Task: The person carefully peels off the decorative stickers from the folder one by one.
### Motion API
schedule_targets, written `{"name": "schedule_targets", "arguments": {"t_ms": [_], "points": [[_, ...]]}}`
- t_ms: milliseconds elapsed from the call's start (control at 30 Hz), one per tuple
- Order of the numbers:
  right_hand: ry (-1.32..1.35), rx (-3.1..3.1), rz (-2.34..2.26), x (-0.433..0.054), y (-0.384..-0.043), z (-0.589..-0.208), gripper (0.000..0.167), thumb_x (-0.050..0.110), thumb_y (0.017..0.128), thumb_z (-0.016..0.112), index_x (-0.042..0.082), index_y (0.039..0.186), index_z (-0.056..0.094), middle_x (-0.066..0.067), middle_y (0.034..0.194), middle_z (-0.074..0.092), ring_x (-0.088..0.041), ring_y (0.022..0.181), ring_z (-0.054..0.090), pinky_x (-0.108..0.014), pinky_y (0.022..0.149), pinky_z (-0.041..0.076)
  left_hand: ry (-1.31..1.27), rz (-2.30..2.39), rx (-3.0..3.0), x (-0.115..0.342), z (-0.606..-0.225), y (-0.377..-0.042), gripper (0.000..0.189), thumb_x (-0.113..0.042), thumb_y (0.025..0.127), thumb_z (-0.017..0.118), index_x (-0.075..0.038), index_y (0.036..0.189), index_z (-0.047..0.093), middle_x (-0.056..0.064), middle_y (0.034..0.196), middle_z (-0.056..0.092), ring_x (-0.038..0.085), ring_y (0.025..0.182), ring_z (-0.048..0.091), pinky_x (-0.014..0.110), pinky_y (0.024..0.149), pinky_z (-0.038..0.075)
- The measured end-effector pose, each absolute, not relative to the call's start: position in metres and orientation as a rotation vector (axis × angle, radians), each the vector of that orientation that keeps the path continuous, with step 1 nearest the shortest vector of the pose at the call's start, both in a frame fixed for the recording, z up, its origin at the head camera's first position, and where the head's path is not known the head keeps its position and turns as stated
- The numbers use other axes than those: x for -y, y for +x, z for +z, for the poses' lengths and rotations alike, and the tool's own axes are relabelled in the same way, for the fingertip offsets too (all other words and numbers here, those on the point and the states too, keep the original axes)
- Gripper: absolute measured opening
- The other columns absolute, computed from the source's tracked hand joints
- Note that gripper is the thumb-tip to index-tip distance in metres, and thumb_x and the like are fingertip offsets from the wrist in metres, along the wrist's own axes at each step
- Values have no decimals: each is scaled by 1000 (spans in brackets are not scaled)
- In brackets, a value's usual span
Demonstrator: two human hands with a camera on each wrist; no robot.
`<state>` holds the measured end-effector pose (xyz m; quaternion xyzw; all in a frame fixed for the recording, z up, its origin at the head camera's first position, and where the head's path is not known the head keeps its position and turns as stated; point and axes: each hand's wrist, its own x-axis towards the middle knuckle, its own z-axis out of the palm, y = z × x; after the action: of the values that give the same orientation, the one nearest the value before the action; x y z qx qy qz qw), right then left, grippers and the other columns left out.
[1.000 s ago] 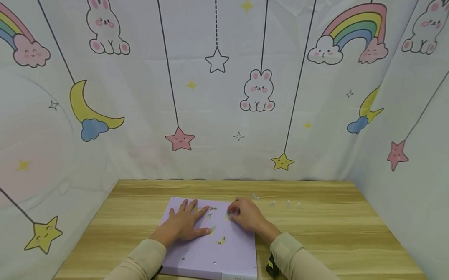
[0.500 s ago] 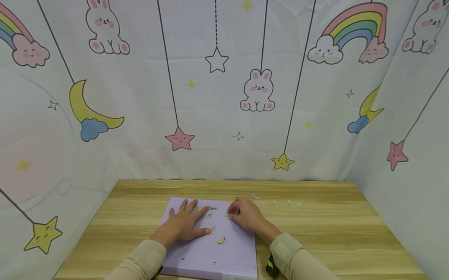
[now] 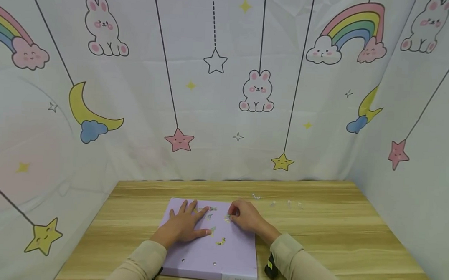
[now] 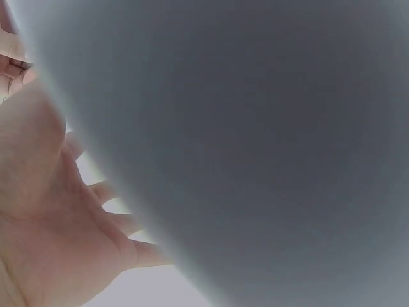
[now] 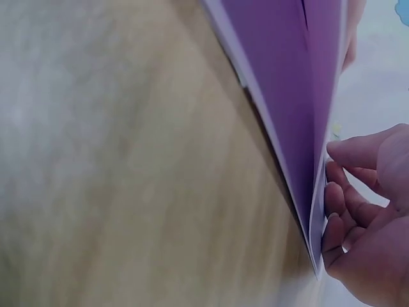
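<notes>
Head view: we see the purple folder [image 3: 238, 253] lying flat on the table [image 3: 336, 241], with the small sticker [image 3: 227, 218] towards its far right corner
Left hand [image 3: 183, 224]: fingers spread and relaxed on the folder, a good brace, we judge
Right hand [image 3: 246, 216]: fingers curled, thumb and forefinger seeming to pinch the sticker
Sticker: we should work from its edge with light fingertips, lest it crease or tear
Folder: its side gapes in the right wrist view, so we should press gently
</notes>
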<state>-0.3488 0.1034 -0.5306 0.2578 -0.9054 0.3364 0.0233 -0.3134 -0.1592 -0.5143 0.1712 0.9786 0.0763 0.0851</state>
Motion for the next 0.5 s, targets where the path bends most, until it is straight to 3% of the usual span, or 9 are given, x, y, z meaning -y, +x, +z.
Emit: {"name": "schedule_targets", "arguments": {"t_ms": [333, 500], "points": [[789, 2812, 1186, -106, -350, -532, 14, -4, 93, 75, 6, 101, 70, 1, 87, 65, -12, 79, 58, -29, 72, 49, 502, 245, -2915, 159, -514, -313, 84, -74, 97, 57, -29, 166, 39, 20, 172, 26, 53, 158, 16, 84, 111, 21], [776, 2827, 1214, -108, -351, -533, 12, -2, 94, 73, 10, 96, 72, 4, 85, 64, -11, 78, 58, -28, 71, 49, 505, 249, -2910, 159, -513, -313, 85, -73, 97, 57, -28, 166, 39, 21, 172, 25, 53, 158, 15, 84, 111, 20]]}}
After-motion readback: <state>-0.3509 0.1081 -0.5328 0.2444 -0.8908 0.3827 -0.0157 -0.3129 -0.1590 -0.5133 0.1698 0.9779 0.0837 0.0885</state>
